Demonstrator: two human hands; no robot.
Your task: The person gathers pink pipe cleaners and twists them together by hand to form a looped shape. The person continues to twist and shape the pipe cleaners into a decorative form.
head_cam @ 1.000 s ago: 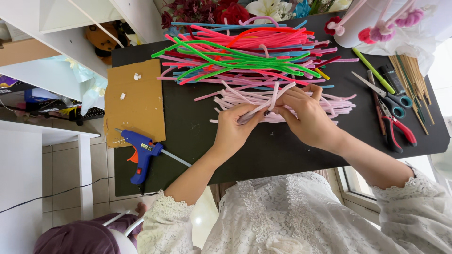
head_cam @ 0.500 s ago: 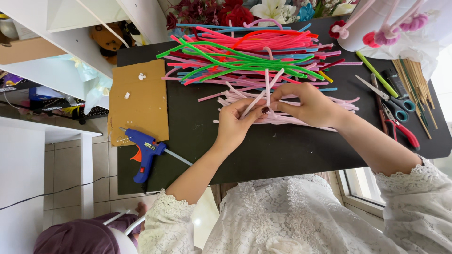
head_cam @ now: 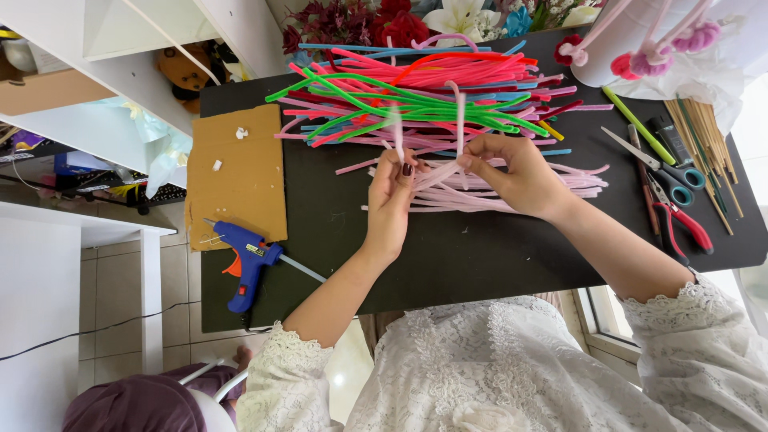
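Note:
Over a black table (head_cam: pixel 448 256), both hands hold one pale pink pipe cleaner (head_cam: pixel 436 172) between them. It is bent, and its two ends stick up. My left hand (head_cam: pixel 392 200) pinches one side with dark-polished fingertips. My right hand (head_cam: pixel 516 172) pinches the other side, a short way apart. Just beneath the hands lies a loose heap of pale pink pipe cleaners (head_cam: pixel 560 184). Beyond it spreads a larger pile of green, red, pink and blue pipe cleaners (head_cam: pixel 416 92).
A cardboard sheet (head_cam: pixel 236 172) and a blue glue gun (head_cam: pixel 244 260) lie at the left. Scissors (head_cam: pixel 668 172), red-handled pliers (head_cam: pixel 680 224), wooden skewers (head_cam: pixel 708 136) and a white vase (head_cam: pixel 632 40) stand at the right. Flowers (head_cam: pixel 384 20) line the far edge. A purple-covered head (head_cam: pixel 136 404) shows bottom left.
Both hands have risen off the pale pink heap with one pipe cleaner, and its ends now point upward. The hands have moved slightly apart.

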